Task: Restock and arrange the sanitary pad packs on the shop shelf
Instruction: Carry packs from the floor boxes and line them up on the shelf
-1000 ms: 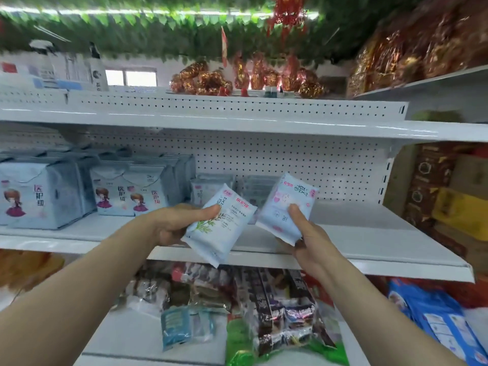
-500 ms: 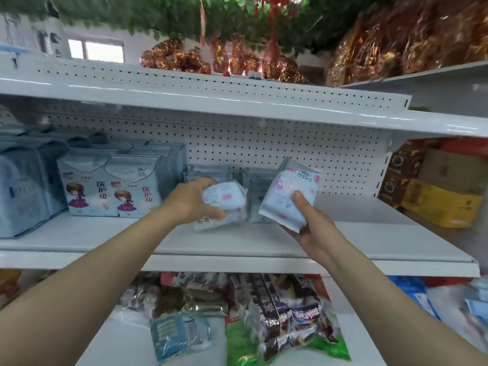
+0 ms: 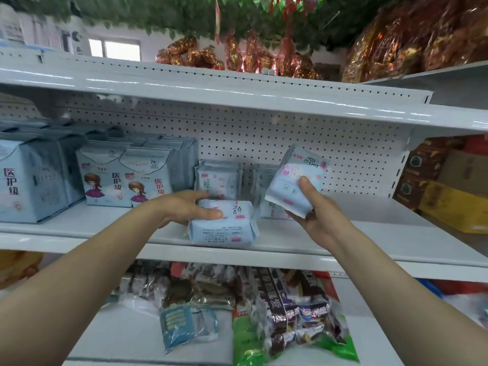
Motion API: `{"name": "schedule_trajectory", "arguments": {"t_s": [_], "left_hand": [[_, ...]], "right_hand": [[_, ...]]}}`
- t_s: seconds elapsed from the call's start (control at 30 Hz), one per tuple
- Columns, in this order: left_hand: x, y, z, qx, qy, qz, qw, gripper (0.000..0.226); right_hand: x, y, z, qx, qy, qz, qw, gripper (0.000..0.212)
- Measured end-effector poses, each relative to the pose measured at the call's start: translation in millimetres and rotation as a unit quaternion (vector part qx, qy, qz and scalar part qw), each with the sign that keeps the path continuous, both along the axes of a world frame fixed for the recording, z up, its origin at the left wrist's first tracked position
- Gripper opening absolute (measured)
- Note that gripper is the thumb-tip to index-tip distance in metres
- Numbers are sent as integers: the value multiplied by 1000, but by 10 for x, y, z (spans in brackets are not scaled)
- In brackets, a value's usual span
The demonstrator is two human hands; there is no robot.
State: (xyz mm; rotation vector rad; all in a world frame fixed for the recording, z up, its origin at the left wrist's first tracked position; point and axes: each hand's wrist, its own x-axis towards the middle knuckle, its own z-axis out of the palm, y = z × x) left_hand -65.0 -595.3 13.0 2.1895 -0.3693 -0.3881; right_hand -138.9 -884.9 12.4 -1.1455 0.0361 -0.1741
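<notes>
My left hand (image 3: 186, 207) grips a small pale blue pad pack (image 3: 224, 224) that lies flat on the white middle shelf (image 3: 105, 225), thumb over its top. In front of the pegboard my right hand (image 3: 315, 210) holds a second small pack (image 3: 295, 178) upright in the air, thumb on its face. Behind the flat pack stands a row of matching small packs (image 3: 217, 178), and more of them (image 3: 266, 207) stand behind the raised pack. Large blue packs with a cartoon girl (image 3: 124, 178) fill the shelf's left side.
The middle shelf is bare to the right (image 3: 383, 225) of my hands. An upper shelf (image 3: 237, 99) hangs close overhead. On the lower shelf lie snack bags (image 3: 295, 313). Cardboard boxes (image 3: 449, 186) stand at the far right.
My left hand carried its pack forward and down from mid-air and laid it flat on the shelf. My right hand stayed raised with its pack, which tilted more upright.
</notes>
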Motion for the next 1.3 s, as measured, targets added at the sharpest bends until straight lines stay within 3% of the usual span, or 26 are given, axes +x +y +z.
{"name": "schedule_trajectory", "arguments": {"t_s": [0.13, 0.33, 0.47, 0.53, 0.8, 0.97, 1.03, 1.13, 1.3], "left_hand": [[-70, -21, 31, 8, -4, 12, 1000, 75], [-49, -15, 144, 92, -24, -8, 995, 90], [-74, -73, 211, 129, -40, -36, 990, 57], [-31, -74, 204, 134, -48, -33, 989, 51], [182, -120, 359, 220, -111, -32, 969, 58], [212, -216, 493, 320, -82, -72, 941, 104], [204, -278, 541, 357, -78, -95, 926, 93], [220, -344, 519, 306, -115, -93, 941, 55], [244, -359, 420, 49, -90, -11, 995, 53]], "right_hand": [[15, 29, -4, 2, 1, -2, 1000, 56], [6, 97, -9, 4, -1, 7, 1000, 50], [0, 113, -6, 2, -2, 8, 1000, 53], [-4, 112, -7, -1, -6, 14, 1000, 56], [6, 98, 13, -13, -6, 5, 1000, 52], [-3, 47, 15, -27, -9, 1, 1000, 43], [-8, 32, 27, -28, -10, -5, 1000, 43], [-12, 14, 58, -25, -10, -15, 1000, 43], [-12, -43, 114, -18, -20, -15, 1000, 56]]}}
